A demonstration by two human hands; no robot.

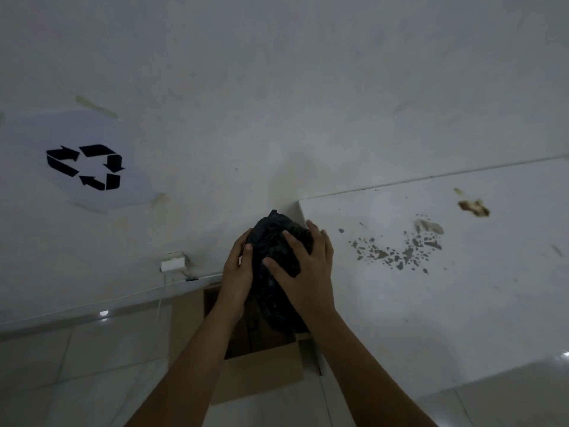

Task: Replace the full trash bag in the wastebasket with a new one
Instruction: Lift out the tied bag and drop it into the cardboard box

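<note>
Trash bag (pixel 277 272), black and bunched, sits between your two hands above the open cardboard box (pixel 261 374) that serves here as the wastebasket; its lower end hangs at or just inside the box mouth, its gathered neck points up and away toward the wall (pixel 277 72). Long axis runs roughly vertical, from the box opening up to the neck, tilted slightly away from you. Largest surroundings first: the white wall fills the upper view, with a recycling sign (pixel 86 166) taped at left; a white block or ledge (pixel 446 288) stands at right, touching the box side, its face chipped and stained; tiled floor (pixel 61 365) below at left. Your right hand (pixel 304 272) lies flat over the near face of the bag, fingers spread, palm pressing, grip wide and wrapping rather than pinching. Your left hand (pixel 237 272) cups the bag's left flank, fingers curled round its far side, thumb on the near side. Both hands touch the bag; both forearms reach forward and upward from below, converging on it. Neither hand is clearly nearer; the right covers more of it. Judgement: the bag is mid-lift out of the box, or being compacted before lifting; which one cannot be told. Next move probably calls for a straight pull along the long axis, clear of the ledge at right.
</note>
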